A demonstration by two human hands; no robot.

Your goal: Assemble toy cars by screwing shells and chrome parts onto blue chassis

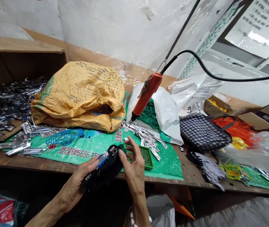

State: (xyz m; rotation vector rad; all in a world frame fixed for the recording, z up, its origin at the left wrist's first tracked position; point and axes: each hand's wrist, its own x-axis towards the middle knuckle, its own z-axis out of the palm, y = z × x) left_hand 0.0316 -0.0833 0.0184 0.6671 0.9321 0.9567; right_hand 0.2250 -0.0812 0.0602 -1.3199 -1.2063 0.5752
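Observation:
My left hand (pixel 77 179) is closed round a black part (pixel 112 168) with a rounded end and white marks. A blue piece (pixel 103 162) and a shiny metal strip lie along its upper side near my left thumb. At its rounded end is my right hand (pixel 133 164), thumb against or very near the edge, other fingers apart and bent. Just behind those fingers sits a green tray (pixel 148 157) with a gridded bottom. Above the bench hangs an orange-red electric screwdriver (pixel 147 94), its tip near a pile of metal strips (pixel 144 134).
A yellow woven sack (pixel 82 91) and a box of metal pieces (pixel 9 101) stand left, near a blue lattice piece (pixel 65 137). A white bag (pixel 165 107) holds green pieces. Rightward lie a checked pouch (pixel 205 132), gloves (pixel 207 167) and orange pieces (pixel 238 130).

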